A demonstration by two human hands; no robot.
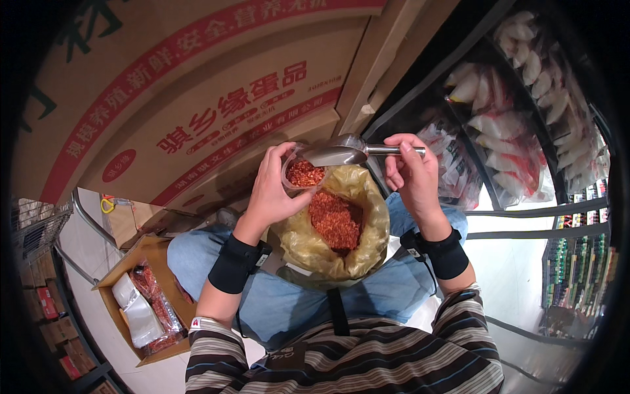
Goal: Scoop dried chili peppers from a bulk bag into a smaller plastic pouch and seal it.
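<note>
My left hand [275, 189] holds a clear plastic cup [288, 184] with red chili flakes [305, 174] in it, tilted above the left edge of a yellow plastic bag [376, 216]. The handle of a metal scoop [339, 155] is in my right hand [416, 172]; the scoop's tip reaches over the cup's mouth. Open at the top, the bag stands between my knees and holds a large heap of chili flakes [337, 221]. Whether any flakes lie in the scoop I cannot tell.
Large printed cardboard boxes [236, 93] rise in front. On the left floor an open carton [142, 241] holds clear bags, some with red contents; yellow-handled scissors [107, 203] lie beyond it. Racks with plastic-wrapped goods [512, 147] stand at the right, shelves [64, 335] at the far left.
</note>
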